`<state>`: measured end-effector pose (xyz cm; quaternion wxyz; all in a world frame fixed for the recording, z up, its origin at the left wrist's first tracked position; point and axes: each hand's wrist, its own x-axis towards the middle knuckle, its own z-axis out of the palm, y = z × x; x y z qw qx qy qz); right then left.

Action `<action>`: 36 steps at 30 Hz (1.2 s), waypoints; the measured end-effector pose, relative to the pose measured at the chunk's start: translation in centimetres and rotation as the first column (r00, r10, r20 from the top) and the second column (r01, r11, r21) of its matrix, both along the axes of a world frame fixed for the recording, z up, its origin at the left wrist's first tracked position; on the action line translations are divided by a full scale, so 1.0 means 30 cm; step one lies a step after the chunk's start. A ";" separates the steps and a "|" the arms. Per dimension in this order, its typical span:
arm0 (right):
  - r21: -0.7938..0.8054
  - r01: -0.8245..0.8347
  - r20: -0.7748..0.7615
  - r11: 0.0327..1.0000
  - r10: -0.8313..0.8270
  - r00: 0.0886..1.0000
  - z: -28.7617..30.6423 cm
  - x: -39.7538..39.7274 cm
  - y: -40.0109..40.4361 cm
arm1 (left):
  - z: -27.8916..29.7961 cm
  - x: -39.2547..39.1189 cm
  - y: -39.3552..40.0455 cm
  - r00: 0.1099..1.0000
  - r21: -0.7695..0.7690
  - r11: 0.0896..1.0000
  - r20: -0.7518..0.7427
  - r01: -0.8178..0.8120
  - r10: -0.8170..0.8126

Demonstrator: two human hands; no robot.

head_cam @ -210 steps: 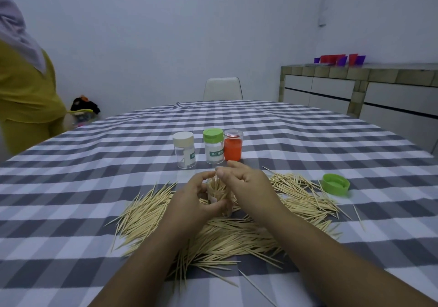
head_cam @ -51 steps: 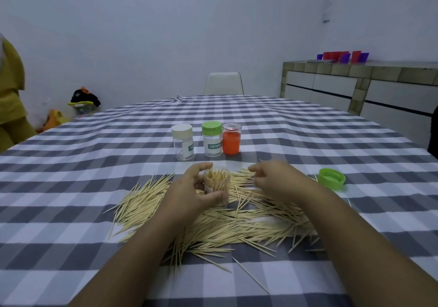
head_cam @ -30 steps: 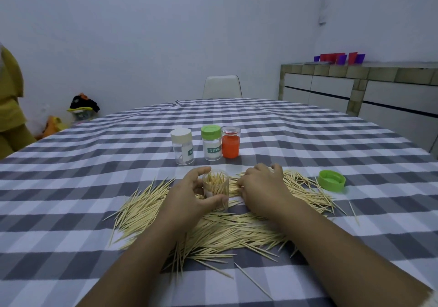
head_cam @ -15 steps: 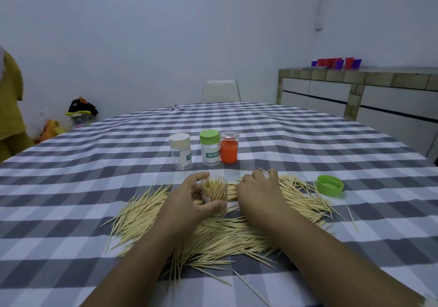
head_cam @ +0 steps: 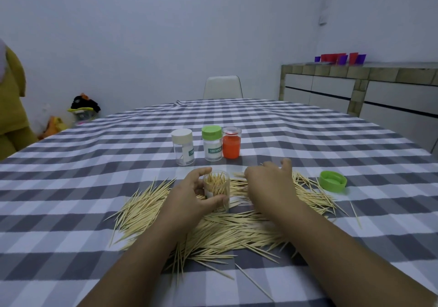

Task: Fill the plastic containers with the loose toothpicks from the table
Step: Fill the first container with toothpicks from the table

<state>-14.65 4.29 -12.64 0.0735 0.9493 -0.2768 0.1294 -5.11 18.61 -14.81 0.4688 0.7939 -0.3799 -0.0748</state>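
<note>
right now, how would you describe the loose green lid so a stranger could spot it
Start at the big toothpick pile on the checked tablecloth and follow it to its right edge. The green lid lies there alone, open side up. The other green lid sits screwed onto a jar in the row behind.

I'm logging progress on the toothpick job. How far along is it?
Done: little that shows; the white-capped jar looks almost empty. In hand: the left hand grips an open jar packed with toothpicks, and the right hand rests on the pile. Left: most toothpicks, plus the green lid.
</note>
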 end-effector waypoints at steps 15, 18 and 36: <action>0.633 -0.721 0.764 0.284 -0.383 0.520 0.030 0.019 0.054 | -0.004 -0.009 -0.006 0.999 0.020 1.000 0.029 0.022 -0.023; 0.594 -0.750 0.788 0.291 -0.400 0.468 0.031 0.022 0.068 | -0.006 -0.006 -0.007 1.000 0.012 1.000 0.020 0.024 -0.024; 0.661 -0.581 0.703 0.475 -0.123 0.700 0.016 0.012 0.093 | -0.010 -0.003 -0.009 0.999 -0.020 0.999 0.010 0.037 -0.036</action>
